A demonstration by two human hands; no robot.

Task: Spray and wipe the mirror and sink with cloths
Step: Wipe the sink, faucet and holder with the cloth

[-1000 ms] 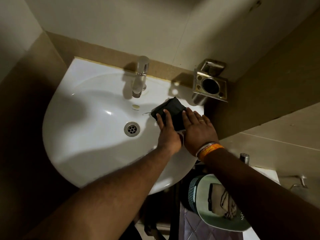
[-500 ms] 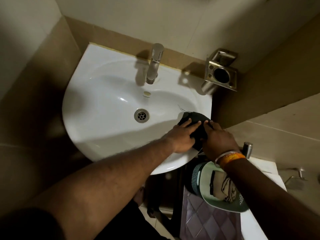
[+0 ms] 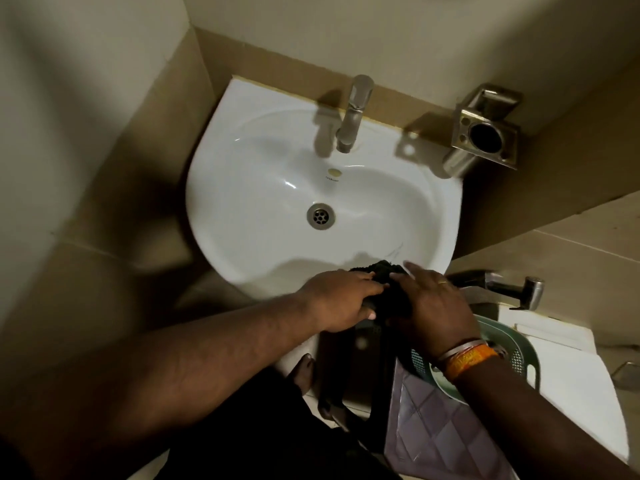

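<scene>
Both hands on the dark cloth [image 3: 388,285] at the sink's [image 3: 242,188] near rim, about 5 o'clock from the drain [image 3: 320,216].

Left hand [image 3: 341,301]: fingers fairly straight, lying over the cloth's left side, fingertips pointing to 3 o'clock; thumb tucked under at the lower edge, so it pinches the cloth between thumb and fingers. Right hand [image 3: 434,306]: fingers spread and nearly flat, pressing the cloth's right side from above, pointing to 11 o'clock; ring on one finger, orange band [image 3: 467,362] and bangles at the wrist. Thumb contact partly hidden, can't tell if it hooks under.

The cloth is bunched, draped over the rim edge: top part on the white porcelain, lower part hanging off below the rim between the hands.

Edges/room: the bowl is open from 9 to 1 o'clock of the hands, with nothing between the cloth and the drain. Faucet [image 3: 353,112] at 12 o'clock on the far rim, well apart. Metal holder [image 3: 485,136] on the wall at 1 o'clock, just beside the sink's far right corner. Tight on the right: a hand sprayer [image 3: 512,289] at 3 o'clock near the right hand, a green basket [image 3: 519,351] under the right wrist at 4 o'clock. The wall runs along the sink's left at 9 o'clock. A bare foot [image 3: 303,372] on the floor at 6 o'clock.
</scene>
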